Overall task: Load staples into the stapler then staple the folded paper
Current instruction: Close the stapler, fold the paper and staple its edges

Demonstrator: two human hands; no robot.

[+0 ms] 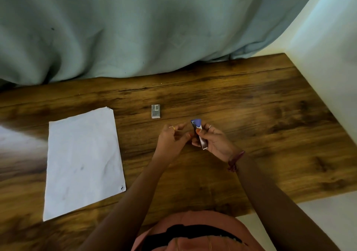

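Stapler [200,134], small, stiff and light, sat gripped along its body in the right hand [214,140] fingers; left hand [172,136] fingers pinched beside it, contents unclear. Beyond them the staple box [155,111] and the paper [83,161] lay on the surface [251,105].

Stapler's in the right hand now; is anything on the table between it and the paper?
Nothing on the table blocks that path. The stapler is in the right hand; the left hand hovers beside it, toward the paper. The small box lies farther back.
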